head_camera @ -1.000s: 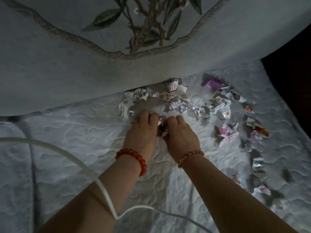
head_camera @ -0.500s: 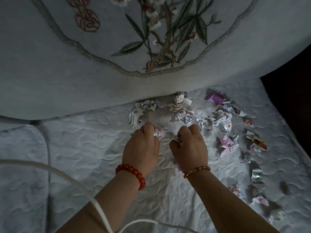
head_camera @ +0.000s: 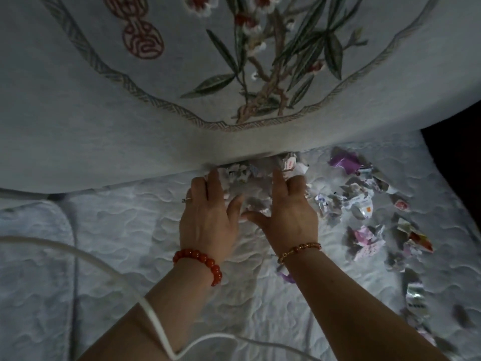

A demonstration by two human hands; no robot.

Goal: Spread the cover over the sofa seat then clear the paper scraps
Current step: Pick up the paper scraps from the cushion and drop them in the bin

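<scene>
Home, quilted sofa cover (head_camera: pixel 130 256), embroidered backrest (head_camera: pixel 182 74)

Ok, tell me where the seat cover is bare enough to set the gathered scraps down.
Bare quilted cover lies left of the left hand, between the backrest and the white cable. It is also bare between the forearms. Right of the right hand, loose scraps crowd the cover.

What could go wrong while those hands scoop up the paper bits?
The left hand and right hand corral a heap of scraps right against the backrest, so bits might slip into the gap there. Other scraps lie scattered to the right and could be missed. The white cable crosses the left forearm and might snag.
</scene>
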